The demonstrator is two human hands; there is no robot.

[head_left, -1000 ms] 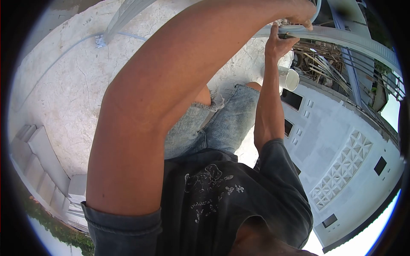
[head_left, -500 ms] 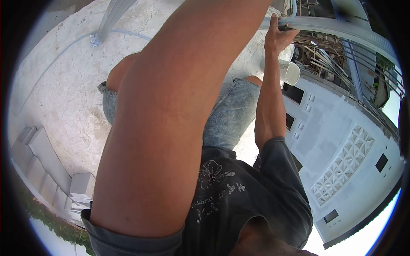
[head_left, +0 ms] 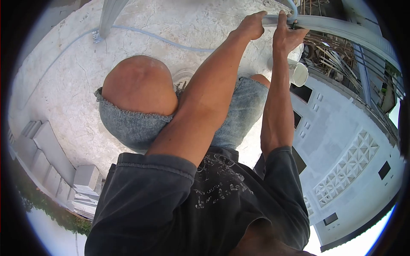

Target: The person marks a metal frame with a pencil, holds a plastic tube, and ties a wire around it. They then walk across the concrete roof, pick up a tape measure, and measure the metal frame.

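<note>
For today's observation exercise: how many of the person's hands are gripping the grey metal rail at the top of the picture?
2. The left hand grips the grey metal rail at top centre; the right hand grips it just beside, nearer the white bucket. No other hands show.

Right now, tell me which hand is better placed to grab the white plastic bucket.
Right, probably. The right hand grips the long grey metal rail just above the white plastic bucket; the left hand holds the same rail farther from it.
</note>
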